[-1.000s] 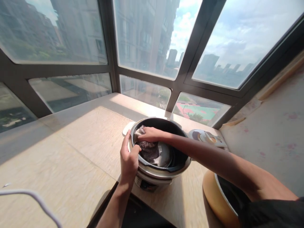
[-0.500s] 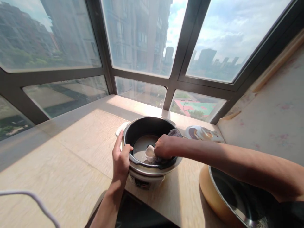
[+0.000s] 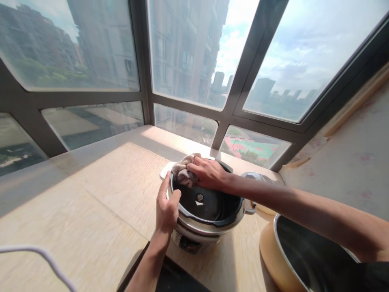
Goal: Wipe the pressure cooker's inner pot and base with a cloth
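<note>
A round cooker [image 3: 209,221] with a steel rim and a dark empty inside stands on the pale wooden counter [image 3: 91,202]. My left hand [image 3: 166,207] grips the cooker's near left rim, thumb inside and fingers outside. My right hand [image 3: 208,172] presses a crumpled grey-white cloth [image 3: 184,172] against the far left of the rim, fingers closed over it. A small metal boss shows at the bottom of the cooker's cavity.
A yellow-sided pot [image 3: 304,259] with a dark inside sits at the lower right under my right forearm. A round lid [image 3: 261,178] lies behind the cooker. A white cable [image 3: 39,253] crosses the lower left. Large windows [image 3: 194,61] rise behind the counter; a wall stands on the right.
My right hand has carried the cloth from the near right of the cooker's inside up to the far left rim. My left hand keeps its grip on the rim.
</note>
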A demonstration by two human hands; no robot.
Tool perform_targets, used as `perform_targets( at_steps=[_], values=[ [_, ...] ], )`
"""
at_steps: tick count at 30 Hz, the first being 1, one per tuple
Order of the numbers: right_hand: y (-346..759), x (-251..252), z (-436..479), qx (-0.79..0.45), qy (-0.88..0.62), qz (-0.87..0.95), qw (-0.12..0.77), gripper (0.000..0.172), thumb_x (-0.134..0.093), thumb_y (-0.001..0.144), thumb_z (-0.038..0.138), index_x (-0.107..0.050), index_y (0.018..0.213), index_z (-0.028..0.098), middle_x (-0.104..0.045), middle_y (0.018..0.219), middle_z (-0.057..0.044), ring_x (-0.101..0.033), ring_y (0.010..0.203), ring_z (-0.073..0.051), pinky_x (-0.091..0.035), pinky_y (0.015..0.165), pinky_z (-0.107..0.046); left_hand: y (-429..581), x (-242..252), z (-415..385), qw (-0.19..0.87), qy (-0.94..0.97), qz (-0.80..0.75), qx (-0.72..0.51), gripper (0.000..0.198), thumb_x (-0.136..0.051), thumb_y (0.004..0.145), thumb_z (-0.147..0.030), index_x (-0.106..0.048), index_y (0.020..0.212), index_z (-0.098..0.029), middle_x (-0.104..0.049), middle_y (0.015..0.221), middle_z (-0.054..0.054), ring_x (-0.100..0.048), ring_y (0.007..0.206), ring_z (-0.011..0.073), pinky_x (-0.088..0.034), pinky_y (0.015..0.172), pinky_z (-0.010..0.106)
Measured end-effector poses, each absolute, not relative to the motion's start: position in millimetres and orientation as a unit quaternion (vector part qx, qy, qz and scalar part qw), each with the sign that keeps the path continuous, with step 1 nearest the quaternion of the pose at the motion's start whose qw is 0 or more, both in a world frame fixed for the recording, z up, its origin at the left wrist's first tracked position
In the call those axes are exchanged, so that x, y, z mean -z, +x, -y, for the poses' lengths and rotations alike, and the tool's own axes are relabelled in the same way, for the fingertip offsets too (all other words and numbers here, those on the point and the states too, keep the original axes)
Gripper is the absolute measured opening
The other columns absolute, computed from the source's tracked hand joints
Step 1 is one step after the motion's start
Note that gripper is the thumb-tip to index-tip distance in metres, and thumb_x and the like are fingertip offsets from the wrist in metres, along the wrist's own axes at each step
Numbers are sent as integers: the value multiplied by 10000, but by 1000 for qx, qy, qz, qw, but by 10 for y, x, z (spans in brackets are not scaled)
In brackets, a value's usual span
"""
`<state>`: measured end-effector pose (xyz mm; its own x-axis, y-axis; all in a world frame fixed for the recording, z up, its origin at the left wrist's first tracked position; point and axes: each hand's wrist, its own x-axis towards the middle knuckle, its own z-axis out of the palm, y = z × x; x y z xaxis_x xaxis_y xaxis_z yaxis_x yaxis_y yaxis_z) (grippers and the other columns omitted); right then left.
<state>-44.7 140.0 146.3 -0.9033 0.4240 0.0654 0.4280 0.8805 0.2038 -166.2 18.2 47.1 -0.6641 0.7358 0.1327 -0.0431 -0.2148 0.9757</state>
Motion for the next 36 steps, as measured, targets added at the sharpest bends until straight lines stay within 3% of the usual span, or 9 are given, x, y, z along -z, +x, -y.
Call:
perform_targets(
  at_steps=[4,9,13,16,19,24,31,36],
  values=[
    [-608,-1481,-1072,38,-173,984,31,288,-635,883,293,-625,1143,169,-657,1078,-119,-631,855,-221,-450,671,-306,-1675,-424,-187,230,339,-565,-716,550,-504,974,-438,-599,1444,-169,-536,1549,120,-418,1492,293,-274,1266,443],
    [-569,-1489,-998,-16,-94,995,4,217,-681,837,274,-642,1031,183,-663,987,-69,-605,793,-186,-410,657,-295,-1648,-386,-213,268,306,-527,-746,638,-328,1039,-566,-564,1472,-161,-502,1577,123,-409,1499,252,-271,1265,404],
    [-335,-1524,-1047,-20,6,999,-34,242,-706,795,224,-680,1035,211,-672,986,-34,-595,806,-177,-366,634,-295,-1613,-343,-254,301,267,-493,-772,627,-326,1039,-581,-587,1453,-189,-550,1540,99,-428,1488,263,-288,1260,415],
    [-137,-1621,-1037,-18,45,997,-58,135,-650,859,189,-709,975,227,-675,957,-21,-588,805,-169,-366,644,-296,-1616,-319,-259,287,272,-490,-777,564,-369,1041,-522,-592,1444,-197,-541,1548,92,-431,1485,258,-290,1259,411],
    [26,-1772,-1005,-28,-3,992,-121,116,-644,876,165,-732,905,234,-684,925,-23,-601,786,-165,-386,658,-283,-1657,-304,-233,269,292,-503,-768,502,-463,1013,-440,-611,1419,-185,-550,1536,104,-442,1474,260,-286,1260,415],
    [256,-1963,-1056,-23,-125,973,-190,232,-700,813,143,-760,990,281,-703,1006,-39,-647,883,-207,-407,687,-287,-1762,-229,-207,246,335,-506,-755,479,-478,995,-405,-646,1380,-174,-581,1503,115,-465,1453,268,-320,1238,419],
    [509,-1874,-1576,135,-228,959,-100,225,-597,929,176,-738,1086,254,-671,1067,-92,-611,943,-240,-390,718,-306,-1816,-128,-248,224,361,-497,-757,491,-501,986,-446,-659,1368,-182,-590,1491,115,-471,1446,282,-322,1231,409],
    [356,-1748,-1844,180,-289,939,-42,247,-563,952,224,-706,1153,211,-635,1157,-130,-597,969,-247,-389,738,-296,-1807,-91,-259,215,364,-491,-762,501,-479,996,-453,-652,1375,-174,-601,1475,122,-493,1425,282,-332,1221,420]
  ],
)
